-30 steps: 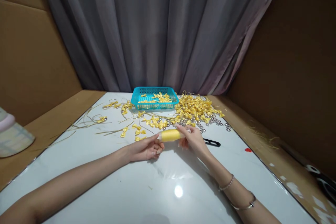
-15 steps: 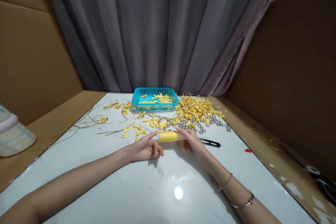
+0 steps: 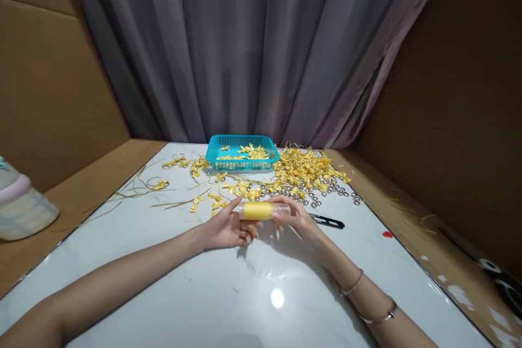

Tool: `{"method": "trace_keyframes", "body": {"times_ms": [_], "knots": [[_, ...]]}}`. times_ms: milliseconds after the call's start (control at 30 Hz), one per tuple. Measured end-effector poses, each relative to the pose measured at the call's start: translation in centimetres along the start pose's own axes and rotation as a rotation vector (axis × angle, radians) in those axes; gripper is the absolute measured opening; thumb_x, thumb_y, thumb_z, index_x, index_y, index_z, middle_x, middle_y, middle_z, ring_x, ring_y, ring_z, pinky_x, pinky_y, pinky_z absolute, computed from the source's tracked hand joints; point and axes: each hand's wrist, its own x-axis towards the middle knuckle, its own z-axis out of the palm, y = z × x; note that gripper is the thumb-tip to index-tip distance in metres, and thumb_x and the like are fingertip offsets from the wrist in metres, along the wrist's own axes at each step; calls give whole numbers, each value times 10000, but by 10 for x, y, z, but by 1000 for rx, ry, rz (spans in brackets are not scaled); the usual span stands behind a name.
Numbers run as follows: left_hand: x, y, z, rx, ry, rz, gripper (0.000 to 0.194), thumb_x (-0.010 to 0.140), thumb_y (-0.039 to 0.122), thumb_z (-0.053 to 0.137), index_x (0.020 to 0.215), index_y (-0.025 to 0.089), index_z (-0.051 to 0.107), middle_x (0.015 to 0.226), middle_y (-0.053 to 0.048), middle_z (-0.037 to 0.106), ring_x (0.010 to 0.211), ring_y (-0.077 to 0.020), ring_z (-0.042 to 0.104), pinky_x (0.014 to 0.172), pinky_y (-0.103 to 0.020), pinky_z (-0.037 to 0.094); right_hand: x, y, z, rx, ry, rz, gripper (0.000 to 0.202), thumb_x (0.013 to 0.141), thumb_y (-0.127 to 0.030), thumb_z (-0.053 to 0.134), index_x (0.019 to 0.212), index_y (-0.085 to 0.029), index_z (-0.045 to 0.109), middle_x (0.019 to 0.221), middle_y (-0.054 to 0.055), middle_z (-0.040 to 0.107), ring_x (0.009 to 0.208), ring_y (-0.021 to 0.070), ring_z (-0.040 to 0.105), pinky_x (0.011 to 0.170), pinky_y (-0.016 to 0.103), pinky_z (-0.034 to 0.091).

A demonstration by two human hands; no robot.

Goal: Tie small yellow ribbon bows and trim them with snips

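A spool of yellow thread (image 3: 258, 210) with clear ends lies level between my two hands, just above the white table. My left hand (image 3: 228, 227) has its palm up, with thumb and fingers around the spool's left end. My right hand (image 3: 294, 218) grips the clear right end, its thumb on the near side. Beyond the hands are small yellow bows (image 3: 244, 190), and a heap of yellow bows with gold ties (image 3: 305, 166) beside silver beads (image 3: 318, 194). A black tool (image 3: 329, 222) lies just right of my right hand.
A turquoise basket (image 3: 243, 164) with some bows stands at the back of the white table (image 3: 196, 293). Gold wires lie at the left. A pale cup-like container (image 3: 24, 206) is at far left, scissors (image 3: 503, 283) at far right.
The spool has shifted slightly left. My right thumb has come round to its near side, and the fingers of my left hand now reach further under it.
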Motion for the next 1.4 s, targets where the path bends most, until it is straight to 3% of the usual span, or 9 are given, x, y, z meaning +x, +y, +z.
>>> {"method": "trace_keyframes", "body": {"times_ms": [200, 300, 467, 600, 733, 1067, 1267, 1400], "knots": [[1, 0, 1, -96, 62, 44, 557, 828, 491, 408, 748, 1, 659, 594, -129, 649, 497, -196, 569, 583, -295, 403, 0, 0, -3, -10, -43, -20, 338, 806, -419, 569, 1028, -164, 564, 703, 30, 596, 553, 137, 558, 476, 246, 437], [0, 0, 2, -115, 83, 48, 501, 813, 432, 405, 701, 11, 651, 544, -124, 623, 475, -194, 552, 586, -306, 402, 0, 0, 0, -72, 9, -58, 348, 790, -415, 589, 1047, -183, 547, 834, 53, 602, 641, 158, 586, 477, 246, 452], [-2, 1, 8, -176, 137, 58, 407, 788, 348, 415, 705, 23, 645, 572, -117, 627, 466, -170, 541, 572, -290, 390, -3, -4, 8, -453, 135, -330, 343, 764, -300, 639, 1081, -214, 540, 1138, 99, 555, 977, 231, 565, 670, 299, 492], [-2, 0, 6, -170, 128, 42, 377, 742, 356, 473, 694, 21, 638, 585, -125, 634, 471, -172, 549, 579, -285, 385, -5, -7, 13, -684, 136, -579, 231, 816, -198, 582, 1042, -220, 542, 1053, 88, 596, 1026, 229, 541, 850, 382, 445], [-2, 0, 1, -131, 79, 12, 409, 698, 408, 524, 731, 17, 640, 570, -135, 638, 504, -208, 570, 604, -300, 388, -6, -8, 16, -738, 98, -674, 141, 850, -135, 516, 962, -220, 535, 1026, 84, 596, 979, 210, 552, 830, 381, 447], [-3, 2, 3, -118, 65, 9, 340, 667, 367, 543, 748, 47, 622, 631, -110, 652, 483, -194, 573, 590, -286, 361, -10, -10, 24, -718, 91, -594, 58, 855, -195, 531, 816, -224, 562, 1029, 84, 618, 955, 230, 549, 824, 397, 422], [-2, 1, -3, -19, -23, -29, 389, 666, 387, 529, 797, 34, 628, 645, -121, 669, 476, -220, 587, 600, -311, 383, -7, -11, 18, -308, 124, -306, 125, 800, -291, 613, 726, -207, 557, 955, 69, 645, 924, 218, 582, 790, 369, 447], [-3, 1, -1, -21, -1, -2, 390, 674, 405, 523, 747, 37, 634, 515, -92, 626, 414, -186, 534, 608, -308, 397, -4, -12, 13, -89, 174, -198, 174, 764, -328, 647, 712, -194, 548, 898, 60, 647, 876, 204, 597, 732, 331, 466]]}}
